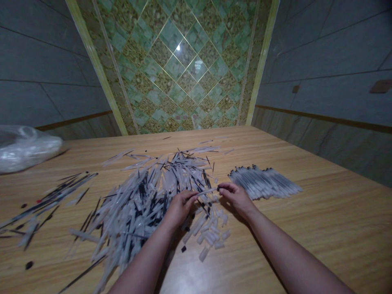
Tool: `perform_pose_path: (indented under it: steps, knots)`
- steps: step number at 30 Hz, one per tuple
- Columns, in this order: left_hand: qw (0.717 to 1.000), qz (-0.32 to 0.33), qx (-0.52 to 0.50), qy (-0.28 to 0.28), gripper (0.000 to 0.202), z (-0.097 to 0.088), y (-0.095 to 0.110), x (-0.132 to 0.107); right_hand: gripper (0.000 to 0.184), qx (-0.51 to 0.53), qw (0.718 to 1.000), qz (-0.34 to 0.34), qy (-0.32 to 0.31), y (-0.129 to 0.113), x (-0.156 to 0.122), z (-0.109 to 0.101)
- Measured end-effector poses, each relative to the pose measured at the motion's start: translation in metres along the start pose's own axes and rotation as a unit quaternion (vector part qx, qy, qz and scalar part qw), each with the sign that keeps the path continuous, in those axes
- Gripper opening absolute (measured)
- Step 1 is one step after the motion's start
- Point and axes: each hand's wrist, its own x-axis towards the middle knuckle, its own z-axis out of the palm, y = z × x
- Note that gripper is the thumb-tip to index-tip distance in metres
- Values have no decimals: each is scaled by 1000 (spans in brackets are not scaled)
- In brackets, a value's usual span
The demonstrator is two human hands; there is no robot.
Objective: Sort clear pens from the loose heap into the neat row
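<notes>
My left hand (180,207) pinches one end of a translucent pen barrel (207,191), which lies nearly level above the table. At the barrel's other end is a small black end plug (218,188), with the thumb and fingers of my right hand (237,197) closed on it. Whether the plug is seated in the barrel is too small to tell. Below and left of my hands spreads a big loose pile of clear barrels and black refills (143,204). Clear pen caps (211,234) lie just beneath. Beside my right hand is a neat row of pens (263,182) with black ends.
On the wooden table (321,228), more refills and barrels (55,200) are scattered at the left. A clear plastic bag (29,149) sits at the far left edge. A green tiled wall (183,69) stands behind the table, with grey walls on both sides.
</notes>
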Motion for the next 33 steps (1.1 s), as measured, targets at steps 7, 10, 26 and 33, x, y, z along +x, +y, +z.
perform_pose_path:
  steps: [7, 10, 26, 33]
  knots:
    - [1000, 5, 2, -6, 29, 0, 1, -1, 33, -10, 1000, -12, -13, 4, 0, -2]
    - [1000, 2, 12, -12, 30, 1, 1, 0, 32, -12, 1000, -9, -15, 4, 0, -3]
    - [1000, -14, 5, -14, 28, 2, 6, 0, 28, -188, 976, -106, -41, 1, -4, -6]
    - [1000, -5, 10, -12, 28, 3, 8, -1, 48, -227, 969, -90, -48, 3, -5, -7]
